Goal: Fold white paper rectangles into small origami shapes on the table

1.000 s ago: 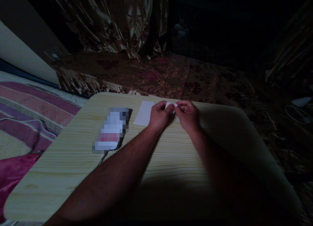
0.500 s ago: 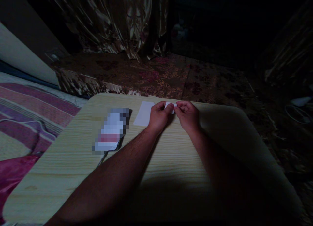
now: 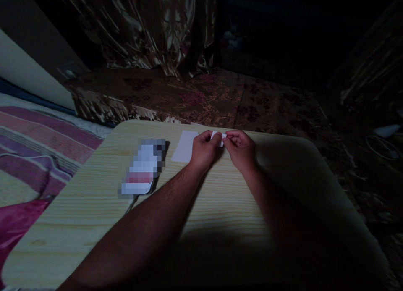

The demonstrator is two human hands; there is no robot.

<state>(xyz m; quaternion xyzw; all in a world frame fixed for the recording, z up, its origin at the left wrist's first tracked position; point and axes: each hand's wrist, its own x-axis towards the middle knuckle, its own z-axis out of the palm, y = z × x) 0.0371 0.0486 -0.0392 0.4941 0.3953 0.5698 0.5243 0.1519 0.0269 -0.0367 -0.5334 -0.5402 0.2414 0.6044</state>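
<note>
On a pale yellow wood-grain tabletop with rounded corners [image 3: 63,224], left side lit, right side in deep shadow. Room is dim: shiny gold-brown draped curtain [image 3: 176,30] at the back, hanging to a low ledge covered in dark brown floral cloth [image 3: 195,98] with magenta blooms. Bed on the left has a purple, pink and cream striped cover [image 3: 47,144], a thin white cord [image 3: 47,155] across it, glossy magenta fabric [image 3: 22,221] at the near corner. Smooth white object with a looped cable [image 3: 387,131] far right, too dark to identify. Small white paper-like piece [image 3: 213,134] sits between both hands near the table's far edge, mostly covered. Left hand [image 3: 203,150]: thumb pressed on top of it, index finger curled behind. Right hand [image 3: 242,149]: thumb and index pinching its right end, other fingers curled; can't tell if it's folded. Flat white four-sided sheet [image 3: 182,147], matte, lies just beside the left hand, partly behind it. Flat phone-like slab, pixelated [image 3: 141,167], lies farther left, cable at its near end.
</note>
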